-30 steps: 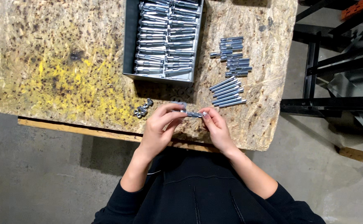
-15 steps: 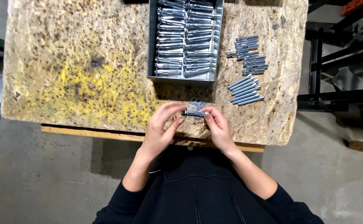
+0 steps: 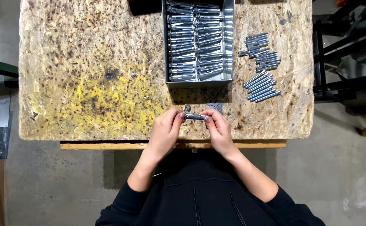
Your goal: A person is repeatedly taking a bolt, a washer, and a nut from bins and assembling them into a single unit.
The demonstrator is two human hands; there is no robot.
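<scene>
Seen from above: a wide desk (image 3: 87, 75) of rough chipboard, stained yellow left of the metal tray, with a wooden rail along the near edge. Beyond the desk's right edge, well to the right of the tray, a dark steel frame (image 3: 346, 62) on a concrete floor.

At the far middle of the desk, an open grey metal tray (image 3: 230, 42), packed with silver bolts (image 3: 197, 37) laid crosswise in neat rows, probably stacked so to keep them together and easy to count. Right of the tray, two looser lots on the bare board: a jumbled cluster of shorter pieces (image 3: 261, 52) level with the tray's middle, and a tidy row of long bolts (image 3: 261, 86) level with its near edge, side by side, likely sorted apart from the tray's stock.

Just in front of the tray, near the desk's edge, both hands raised slightly over the board. Left hand (image 3: 165, 132) and right hand (image 3: 219, 130) each pinching one end of a single silver bolt (image 3: 196, 117), held level between the fingertips, apparently so that one end can be turned against the other. Small dark fitting at the left end; kind unclear. A few tiny metal parts (image 3: 215, 106) on the board between tray and right hand, within easy reach.
</scene>
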